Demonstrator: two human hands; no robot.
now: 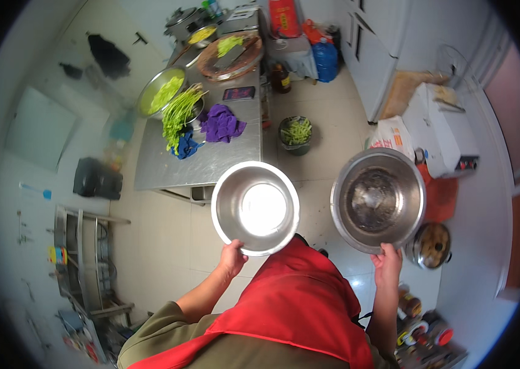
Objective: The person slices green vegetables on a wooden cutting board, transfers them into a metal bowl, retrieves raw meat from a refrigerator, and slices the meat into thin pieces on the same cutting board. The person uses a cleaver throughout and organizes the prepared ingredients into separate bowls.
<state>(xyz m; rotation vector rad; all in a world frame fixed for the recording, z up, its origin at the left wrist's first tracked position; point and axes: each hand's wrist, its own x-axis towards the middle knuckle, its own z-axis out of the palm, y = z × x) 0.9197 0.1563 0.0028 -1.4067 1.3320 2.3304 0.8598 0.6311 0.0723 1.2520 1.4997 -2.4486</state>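
Observation:
My left hand (233, 259) grips the near rim of a stainless steel basin (225, 210), with the thumb over the edge. Light glares off its bare bottom. In my right hand (387, 264) is a second metal basin (407, 193), duller and dark-stained inside, likewise held by its near rim. The two basins hang apart in front of my red apron (297, 300), above the tiled floor. The left one is just off the near corner of the stainless steel table (186, 170).
On the table are leafy greens (179, 110), a bowl of chopped greens (142, 99), a purple cloth (223, 123), a phone (239, 93) and a round chopping board (204, 64) with a cleaver (230, 57). A lined bin (297, 148) stands beside it. A lidded pot (431, 245) sits at right.

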